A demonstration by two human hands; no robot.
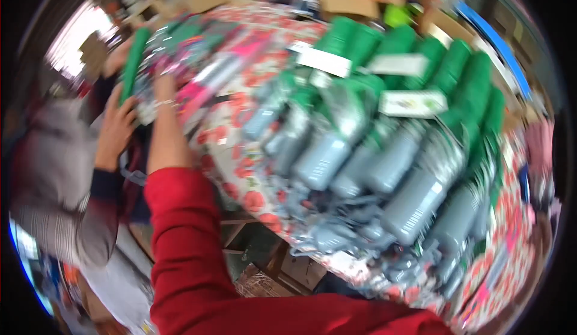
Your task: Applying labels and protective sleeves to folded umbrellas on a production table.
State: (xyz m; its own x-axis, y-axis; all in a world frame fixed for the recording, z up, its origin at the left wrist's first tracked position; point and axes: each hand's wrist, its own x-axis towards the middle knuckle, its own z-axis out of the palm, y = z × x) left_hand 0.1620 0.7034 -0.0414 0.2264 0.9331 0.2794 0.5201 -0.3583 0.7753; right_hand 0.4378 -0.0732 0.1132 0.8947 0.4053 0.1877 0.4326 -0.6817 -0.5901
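My left hand (164, 81) reaches out in a red sleeve at the left, among bagged packs (180, 43) in green, pink and clear plastic on the table. Motion smears its fingers, so its grip does not show. Close beside it, a co-worker's hand (115, 124) with a dark cuff is at a green roll (136, 64). Nothing of my right hand shows. Before me lie several packs with grey-blue cylinders (324, 161), green rolled parts (472, 94) and white labels (413, 103), partly in clear plastic. Grey straps or cords (336, 233) tangle at their near ends.
A white cloth with red flowers (231, 149) covers the table. Cardboard boxes (348, 6) and orange and lime-green items line the far edge. The co-worker in grey (54, 167) stands close at the left. Below the table edge is a brown box (258, 282).
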